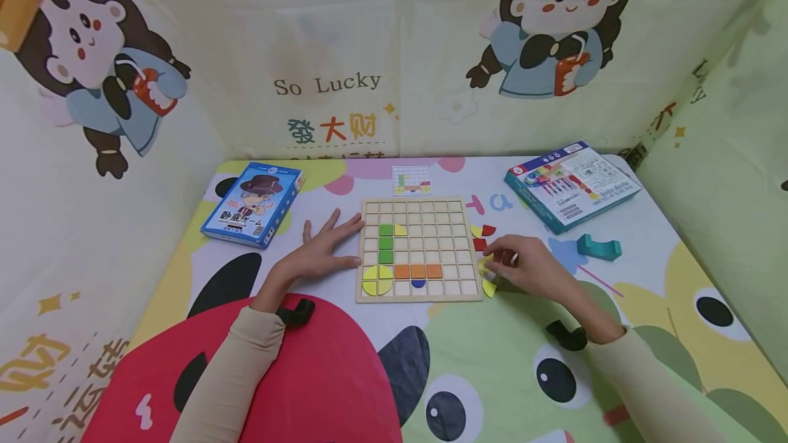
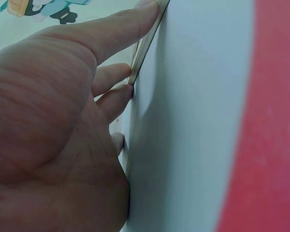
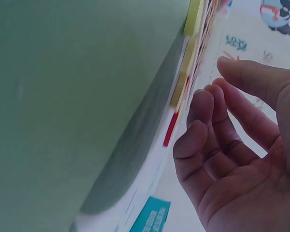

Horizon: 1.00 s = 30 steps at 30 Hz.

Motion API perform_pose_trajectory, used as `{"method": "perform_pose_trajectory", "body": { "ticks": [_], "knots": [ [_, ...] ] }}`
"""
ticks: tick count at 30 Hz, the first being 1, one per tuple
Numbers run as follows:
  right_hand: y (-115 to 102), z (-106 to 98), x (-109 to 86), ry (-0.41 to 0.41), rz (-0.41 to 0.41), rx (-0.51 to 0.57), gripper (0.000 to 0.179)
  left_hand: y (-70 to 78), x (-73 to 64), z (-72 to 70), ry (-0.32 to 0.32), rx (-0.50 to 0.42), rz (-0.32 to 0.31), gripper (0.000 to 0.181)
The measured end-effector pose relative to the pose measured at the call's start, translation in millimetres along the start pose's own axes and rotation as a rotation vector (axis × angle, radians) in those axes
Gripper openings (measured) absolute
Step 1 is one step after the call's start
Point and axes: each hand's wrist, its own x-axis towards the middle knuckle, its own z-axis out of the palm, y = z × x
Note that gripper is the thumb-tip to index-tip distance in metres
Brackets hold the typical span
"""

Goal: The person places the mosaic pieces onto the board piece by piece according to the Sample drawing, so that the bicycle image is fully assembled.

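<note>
A square wooden grid board lies mid-table. Coloured pieces sit in it: a column of green squares, a yellow piece, a yellow circle of quarter pieces, a row of orange squares and a blue half-round. Spread fingers of my left hand touch the board's left edge with thumb and fingertips. Beside the right edge, my right hand hovers over loose yellow pieces, its fingers bent and apart from the thumb. Nothing shows between them in the right wrist view.
Red pieces lie right of the board. A pattern card is behind it. A blue box stands at the back left, a teal-edged box at the back right, with a teal curved block in front.
</note>
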Motion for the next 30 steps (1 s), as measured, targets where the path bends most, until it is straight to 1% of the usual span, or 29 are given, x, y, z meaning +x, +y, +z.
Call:
{"method": "perform_pose_trajectory", "body": {
  "ticks": [5, 10, 23, 30],
  "knots": [
    [13, -5, 1.3, -0.014, 0.008, 0.007, 0.021, 0.4, -0.4, -0.1, -0.002, -0.001, 0.001, 0.087],
    [22, -7, 5.4, -0.041, 0.029, -0.001, 0.026, 0.3, -0.3, -0.3, -0.004, -0.005, 0.000, 0.087],
    [27, -9, 14.7, -0.091, 0.067, -0.012, 0.033, -1.3, 1.1, 0.3, 0.000, -0.012, 0.001, 0.087],
    [27, -11, 15.3, -0.119, 0.072, -0.005, 0.034, -2.5, 2.2, 1.6, -0.001, -0.004, -0.002, 0.087]
  ]
}}
